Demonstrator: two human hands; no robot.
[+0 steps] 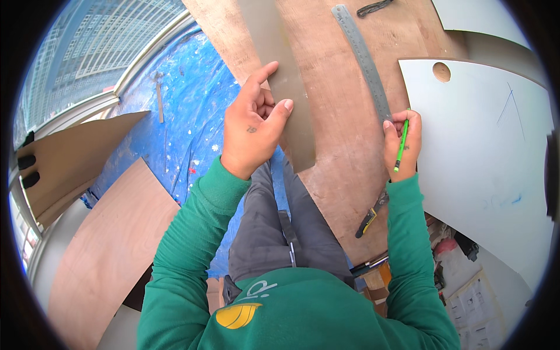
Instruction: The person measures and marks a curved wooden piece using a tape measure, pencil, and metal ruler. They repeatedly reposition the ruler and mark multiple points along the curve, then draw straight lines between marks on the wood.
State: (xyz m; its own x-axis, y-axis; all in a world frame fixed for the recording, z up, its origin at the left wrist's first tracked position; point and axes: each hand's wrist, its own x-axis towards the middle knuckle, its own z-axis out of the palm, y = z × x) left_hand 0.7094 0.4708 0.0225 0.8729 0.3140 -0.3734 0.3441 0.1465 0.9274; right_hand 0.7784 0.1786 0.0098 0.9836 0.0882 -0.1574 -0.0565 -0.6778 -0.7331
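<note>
My left hand is at the left edge of a long grey-brown strip. Its index finger and thumb are apart with their tips over the strip, and the other fingers are curled. The strip overlaps a wooden board. My right hand is closed around a green pencil, whose lower end points toward me. The thumb and fingertips of that hand are at the near end of a metal ruler lying on the board.
A utility knife lies near the board's right edge. At right is a white panel with a round hole and pencil marks. Brown sheets lean at left, beside a blue floor covering. A dark object sits at the far edge.
</note>
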